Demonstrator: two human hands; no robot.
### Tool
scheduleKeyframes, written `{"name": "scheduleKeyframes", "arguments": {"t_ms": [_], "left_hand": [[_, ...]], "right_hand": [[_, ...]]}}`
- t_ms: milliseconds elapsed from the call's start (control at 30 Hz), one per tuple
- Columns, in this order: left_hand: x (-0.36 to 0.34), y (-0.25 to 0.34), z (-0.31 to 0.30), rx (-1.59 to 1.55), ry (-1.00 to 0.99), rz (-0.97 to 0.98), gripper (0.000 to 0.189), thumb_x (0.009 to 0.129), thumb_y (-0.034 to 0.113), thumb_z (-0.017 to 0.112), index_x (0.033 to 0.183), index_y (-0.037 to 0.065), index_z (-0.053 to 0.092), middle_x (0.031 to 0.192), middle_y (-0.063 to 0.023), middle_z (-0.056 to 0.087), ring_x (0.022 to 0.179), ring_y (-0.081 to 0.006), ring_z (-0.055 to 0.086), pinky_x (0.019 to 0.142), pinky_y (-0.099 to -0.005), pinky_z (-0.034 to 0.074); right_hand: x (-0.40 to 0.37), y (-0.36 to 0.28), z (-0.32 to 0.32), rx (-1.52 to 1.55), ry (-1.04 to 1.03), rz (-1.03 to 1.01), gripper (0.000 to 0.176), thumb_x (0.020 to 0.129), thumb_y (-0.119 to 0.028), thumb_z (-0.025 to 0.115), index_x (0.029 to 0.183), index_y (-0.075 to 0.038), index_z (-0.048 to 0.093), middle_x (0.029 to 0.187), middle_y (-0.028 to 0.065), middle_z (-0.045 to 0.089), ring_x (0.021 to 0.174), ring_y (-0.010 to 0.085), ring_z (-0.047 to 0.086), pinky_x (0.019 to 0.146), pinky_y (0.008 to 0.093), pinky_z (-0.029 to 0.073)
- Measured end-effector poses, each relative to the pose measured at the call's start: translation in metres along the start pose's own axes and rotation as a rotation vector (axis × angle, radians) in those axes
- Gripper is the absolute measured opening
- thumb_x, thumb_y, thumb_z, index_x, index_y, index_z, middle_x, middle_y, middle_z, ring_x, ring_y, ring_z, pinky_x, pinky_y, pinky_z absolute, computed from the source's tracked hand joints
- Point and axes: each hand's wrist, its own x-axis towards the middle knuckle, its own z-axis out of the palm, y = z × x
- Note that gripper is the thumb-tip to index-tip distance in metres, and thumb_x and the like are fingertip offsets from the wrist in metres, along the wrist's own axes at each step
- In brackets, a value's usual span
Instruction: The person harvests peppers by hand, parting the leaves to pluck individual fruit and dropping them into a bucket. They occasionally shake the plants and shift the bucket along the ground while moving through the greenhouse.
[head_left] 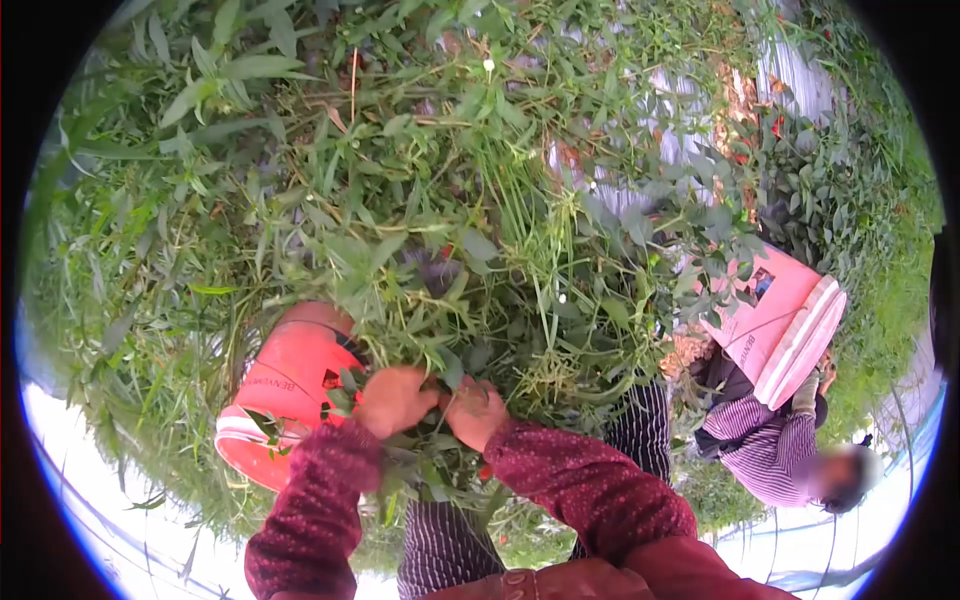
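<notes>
My left hand reaches into the leafy plants, its fingers curled and slightly blurred. Just beside it, my right hand is closed low among the stems, with the fingertips of both hands nearly meeting. Leaves cover part of the fingers, so what each one grips cannot be made out. A small red fruit shows under my right wrist. Left of my left hand, a red bucket leans tilted among the plants, with some leaves across its side and rim.
Tangled green weeds spread ahead, with strips of pale plastic sheeting on the ground. To the right, a person in a striped top is beside a pink bucket. Bits of red show in the far-right plants.
</notes>
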Motion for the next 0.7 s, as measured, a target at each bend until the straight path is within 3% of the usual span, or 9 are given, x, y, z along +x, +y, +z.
{"name": "scheduleKeyframes", "arguments": {"t_ms": [67,100,200,267,333,400,467,567,700], "left_hand": [[-0.013,-0.007,0.015,-0.569,0.267,0.201,0.029,0.080,0.021,0.063,0.100,0.000,0.063,0.082,-0.0141,0.067,0.071,-0.0271,0.064,0.063,-0.0361,0.050],[-0.016,-0.010,0.015,-0.807,0.292,0.156,0.028,0.083,0.016,0.064,0.108,0.003,0.063,0.081,-0.0095,0.067,0.070,-0.0172,0.062,0.064,-0.0321,0.050],[-0.048,-0.003,-0.065,-1.245,-0.041,0.184,0.044,0.081,0.015,0.066,0.122,0.002,0.055,0.102,-0.0188,0.064,0.092,-0.0238,0.063,0.079,-0.0322,0.049],[-0.062,0.017,-0.101,-1.427,0.132,0.372,0.052,0.081,0.010,0.066,0.129,0.004,0.047,0.102,-0.0167,0.064,0.092,-0.0210,0.062,0.078,-0.0285,0.049],[-0.024,0.026,-0.114,-0.595,0.739,0.626,0.054,0.083,0.007,0.061,0.133,0.004,0.040,0.090,-0.0098,0.068,0.068,-0.0195,0.064,0.063,-0.0363,0.052],[0.021,0.022,-0.139,-0.170,1.004,0.266,0.055,0.081,0.012,0.061,0.132,0.005,0.041,0.094,-0.0172,0.066,0.072,-0.0296,0.066,0.063,-0.0394,0.052],[0.060,0.003,-0.170,-0.125,0.682,-0.149,0.054,0.081,0.015,0.059,0.131,0.006,0.042,0.091,-0.0201,0.065,0.077,-0.0345,0.064,0.065,-0.0398,0.053],[0.105,-0.046,-0.110,0.280,0.324,-0.014,0.039,0.079,0.012,0.057,0.117,0.004,0.054,0.079,-0.0148,0.066,0.071,-0.0287,0.065,0.060,-0.0404,0.052],[0.080,-0.075,-0.013,0.425,0.061,-0.052,0.024,0.078,0.011,0.056,0.100,0.010,0.063,0.082,-0.0129,0.067,0.075,-0.0294,0.066,0.063,-0.0405,0.053]], "right_hand": [[0.012,0.000,0.058,-1.958,0.039,-0.188,0.033,0.097,-0.026,0.033,0.112,-0.003,0.052,0.115,0.0114,0.055,0.100,0.0251,0.052,0.091,0.0424,0.041],[0.006,0.012,0.063,-1.606,0.372,-0.107,0.035,0.098,-0.026,0.030,0.112,-0.001,0.050,0.112,0.0129,0.056,0.100,0.0277,0.052,0.100,0.0431,0.035],[0.011,0.013,0.065,-1.749,0.263,-0.039,0.037,0.099,-0.027,0.027,0.116,0.000,0.046,0.117,0.0149,0.055,0.109,0.0281,0.051,0.108,0.0420,0.024],[0.014,0.016,0.061,-1.442,0.282,-0.126,0.040,0.099,-0.029,0.024,0.122,0.000,0.041,0.124,0.0160,0.053,0.119,0.0263,0.047,0.112,0.0409,0.015],[0.015,0.008,0.004,-2.421,-0.267,-0.927,0.043,0.100,-0.031,0.022,0.125,0.000,0.038,0.131,0.0167,0.049,0.125,0.0237,0.043,0.113,0.0404,0.012],[0.006,0.006,0.012,-2.484,-0.264,-0.616,0.051,0.097,-0.030,0.026,0.144,-0.011,0.022,0.151,0.0072,0.022,0.125,0.0280,0.035,0.107,0.0342,0.024],[0.001,0.008,0.050,-1.623,-0.067,0.030,0.051,0.096,-0.023,0.026,0.144,-0.011,0.021,0.152,0.0055,0.020,0.132,0.0267,0.026,0.108,0.0312,0.021],[0.013,0.024,0.001,-2.376,-0.205,-0.693,0.056,0.099,-0.040,0.016,0.139,-0.001,0.024,0.149,0.0084,0.027,0.136,0.0224,0.027,0.114,0.0404,0.006],[0.006,0.026,-0.001,-2.380,-0.289,-0.618,0.050,0.099,-0.032,0.021,0.143,-0.008,0.021,0.150,0.0086,0.024,0.134,0.0269,0.030,0.111,0.0449,0.022]]}}
